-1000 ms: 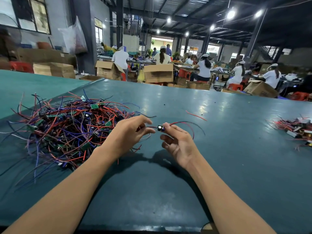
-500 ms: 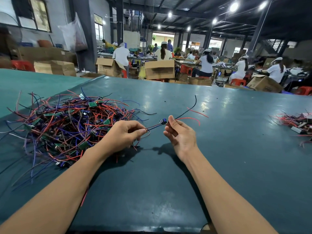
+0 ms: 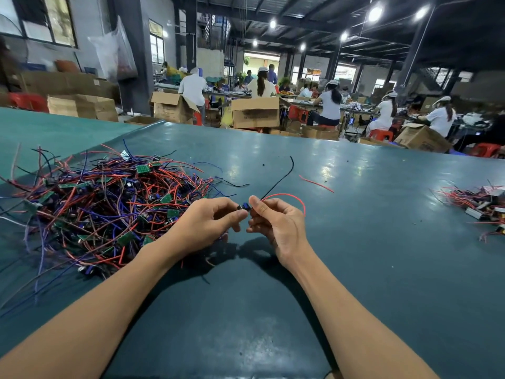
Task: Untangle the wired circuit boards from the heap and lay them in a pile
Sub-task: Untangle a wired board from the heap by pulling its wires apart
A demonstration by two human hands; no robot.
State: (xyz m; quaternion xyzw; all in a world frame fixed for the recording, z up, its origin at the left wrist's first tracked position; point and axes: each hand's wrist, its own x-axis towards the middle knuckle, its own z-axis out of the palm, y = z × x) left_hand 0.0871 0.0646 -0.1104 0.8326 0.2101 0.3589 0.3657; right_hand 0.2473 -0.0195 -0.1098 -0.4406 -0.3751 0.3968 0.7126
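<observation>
A tangled heap (image 3: 103,206) of red, blue and black wires with small green circuit boards lies on the left of the dark green table (image 3: 355,269). Just right of it, my left hand (image 3: 202,228) and my right hand (image 3: 278,225) meet and both pinch one small wired board (image 3: 245,207) above the table. Its black wire (image 3: 281,179) rises away from me and its red wire (image 3: 289,196) loops over my right hand. The board is mostly hidden by my fingertips. A pile of sorted boards (image 3: 481,206) lies at the right edge.
A loose red wire (image 3: 315,183) lies on the table beyond my hands. Past the far table edge stand open cardboard boxes (image 3: 255,112) and red stools, with several people working at benches.
My hands have come closer together, so the stretch of wire between them is gone. The black wire still sticks up; the red wire now arcs over my right hand.
</observation>
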